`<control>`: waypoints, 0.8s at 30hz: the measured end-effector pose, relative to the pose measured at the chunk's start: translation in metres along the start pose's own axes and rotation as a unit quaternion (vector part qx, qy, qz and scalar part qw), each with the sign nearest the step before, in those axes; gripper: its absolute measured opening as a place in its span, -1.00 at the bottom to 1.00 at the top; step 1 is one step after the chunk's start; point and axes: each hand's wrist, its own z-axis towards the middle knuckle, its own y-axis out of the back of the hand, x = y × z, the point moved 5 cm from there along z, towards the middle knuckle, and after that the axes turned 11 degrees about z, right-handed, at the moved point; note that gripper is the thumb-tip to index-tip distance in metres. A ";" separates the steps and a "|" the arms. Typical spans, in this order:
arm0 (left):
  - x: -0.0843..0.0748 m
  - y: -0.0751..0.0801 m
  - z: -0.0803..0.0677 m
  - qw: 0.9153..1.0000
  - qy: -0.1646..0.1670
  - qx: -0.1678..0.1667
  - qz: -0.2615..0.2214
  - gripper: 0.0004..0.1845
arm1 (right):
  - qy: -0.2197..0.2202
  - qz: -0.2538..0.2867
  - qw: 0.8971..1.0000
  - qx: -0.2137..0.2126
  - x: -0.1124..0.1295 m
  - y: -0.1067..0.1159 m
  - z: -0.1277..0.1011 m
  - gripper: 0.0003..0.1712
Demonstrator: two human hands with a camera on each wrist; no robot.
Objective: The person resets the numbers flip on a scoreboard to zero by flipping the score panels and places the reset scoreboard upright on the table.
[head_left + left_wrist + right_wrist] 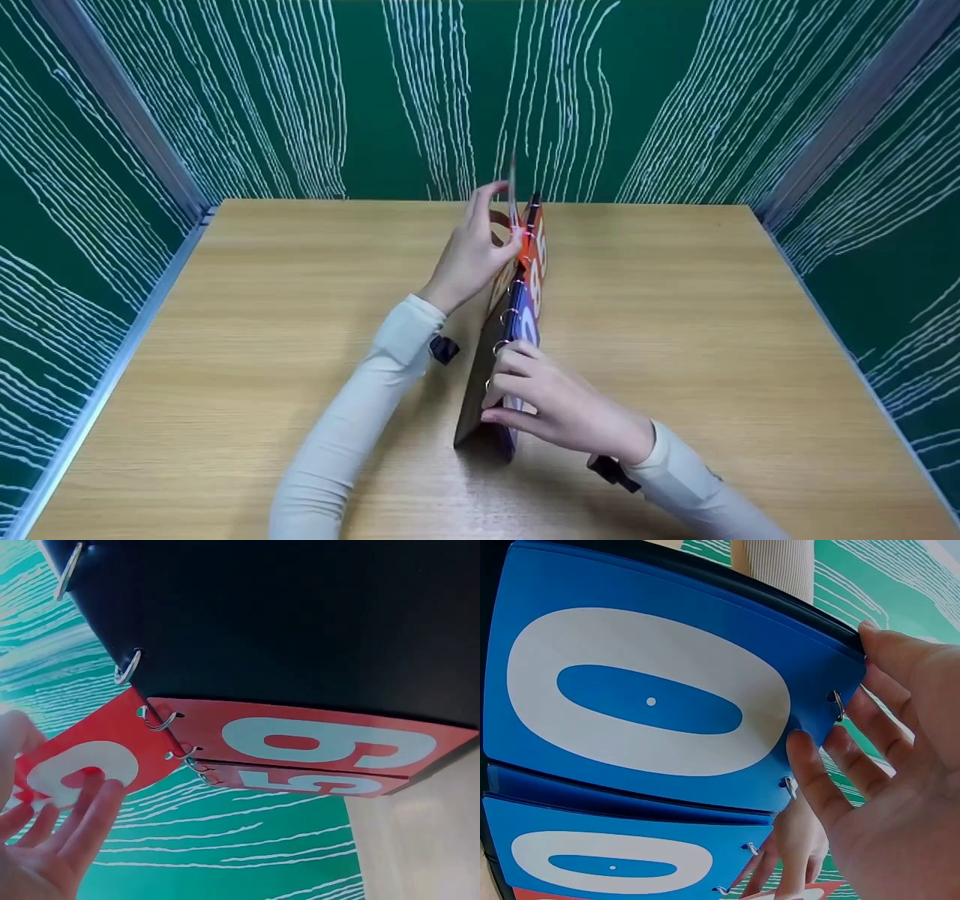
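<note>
My left hand pinches a red number card, raised clear of the others at the far end of a flip scoreboard. My right hand grips the top edge at the near end, thumb at the corner, one finger against a blue card. From my remote station I judge the step in hand to be the turning of the red card. It is best done as a smooth arc about the metal rings, without sideways pull, lest the punched holes snag; steady pressure from the right should keep the frame from sliding or folding. The scoreboard stands tent-like on the desk, its ridge running away from me. Its panels are dark and smooth. Both blue cards in the right wrist view show a white 0 with a small dot at its centre; further red cards with white numerals hang against the panel.
</note>
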 end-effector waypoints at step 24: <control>-0.005 -0.027 0.006 0.990 -0.027 0.120 0.067 -0.41 | -0.002 -0.009 1.000 0.004 0.001 0.000 0.000 -0.82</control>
